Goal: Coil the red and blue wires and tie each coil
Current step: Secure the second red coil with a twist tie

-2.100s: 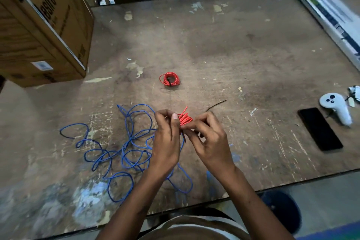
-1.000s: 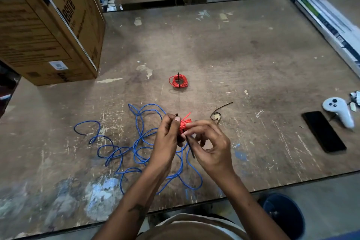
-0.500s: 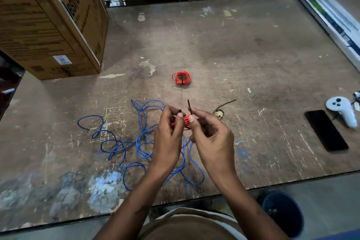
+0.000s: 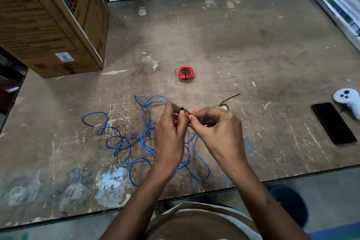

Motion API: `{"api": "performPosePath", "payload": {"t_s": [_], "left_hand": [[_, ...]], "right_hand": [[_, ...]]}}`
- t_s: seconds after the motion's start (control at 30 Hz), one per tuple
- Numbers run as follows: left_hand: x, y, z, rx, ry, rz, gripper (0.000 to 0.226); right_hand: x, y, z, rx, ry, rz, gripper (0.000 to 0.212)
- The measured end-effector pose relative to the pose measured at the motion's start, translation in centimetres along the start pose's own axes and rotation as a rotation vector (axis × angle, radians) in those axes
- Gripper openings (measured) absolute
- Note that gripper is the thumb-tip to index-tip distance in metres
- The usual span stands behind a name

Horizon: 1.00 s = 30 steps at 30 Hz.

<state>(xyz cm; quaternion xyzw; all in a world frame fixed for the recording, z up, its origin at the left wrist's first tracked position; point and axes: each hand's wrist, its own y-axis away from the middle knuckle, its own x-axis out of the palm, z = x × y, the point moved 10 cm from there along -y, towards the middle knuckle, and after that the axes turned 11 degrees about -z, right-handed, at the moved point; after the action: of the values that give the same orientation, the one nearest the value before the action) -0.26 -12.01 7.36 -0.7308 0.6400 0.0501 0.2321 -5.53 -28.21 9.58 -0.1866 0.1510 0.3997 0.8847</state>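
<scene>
1. Head view: the left hand (image 4: 169,134) pinches a small red coil (image 4: 182,118) above the table (image 4: 243,41), over the loose blue wire (image 4: 136,140); the right hand (image 4: 216,130) pinches a black tie (image 4: 184,110) at it.
2. To tie well, hold the loops pinched together while cinching the tie snug.
3. The fingers hide most of the coil and the tie's closure; a finished red coil (image 4: 184,72) lies farther back.

Both forearms reach forward, wrists close together. Left hand (image 4: 169,132) and right hand (image 4: 218,132) meet fingertip to fingertip, fingers (image 4: 182,112) curled and pinching, raised above the bench (image 4: 253,45).
</scene>
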Motion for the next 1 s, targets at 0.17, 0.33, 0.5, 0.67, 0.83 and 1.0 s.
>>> {"api": "performPosePath", "payload": {"t_s": [0.17,0.33,0.5,0.67,0.83,1.0], "left_hand": [[-0.4,-0.2,-1.0,0.071,-0.035,-0.021,0.018],[-0.5,-0.3,-1.2,0.084,-0.034,-0.011,0.017],[-0.3,-0.2,-1.2,0.108,-0.070,0.003,0.015],[-0.4,-0.3,-0.9,0.095,-0.065,0.000,0.016],[-0.3,-0.4,-1.1,0.115,-0.073,0.004,0.016],[-0.4,-0.3,-1.3,0.135,-0.094,-0.011,0.013]], "right_hand": [[0.4,0.1,0.0,0.031,-0.028,0.023,0.006],[0.5,0.2,-0.1,0.050,-0.085,0.021,0.005],[0.5,0.2,-0.1,0.048,-0.079,0.033,0.007],[0.7,0.2,-0.2,0.052,-0.067,0.046,0.008],[0.9,0.2,-0.4,0.071,-0.086,0.037,0.008],[0.7,0.3,-0.1,0.072,-0.093,0.037,0.009]]}}
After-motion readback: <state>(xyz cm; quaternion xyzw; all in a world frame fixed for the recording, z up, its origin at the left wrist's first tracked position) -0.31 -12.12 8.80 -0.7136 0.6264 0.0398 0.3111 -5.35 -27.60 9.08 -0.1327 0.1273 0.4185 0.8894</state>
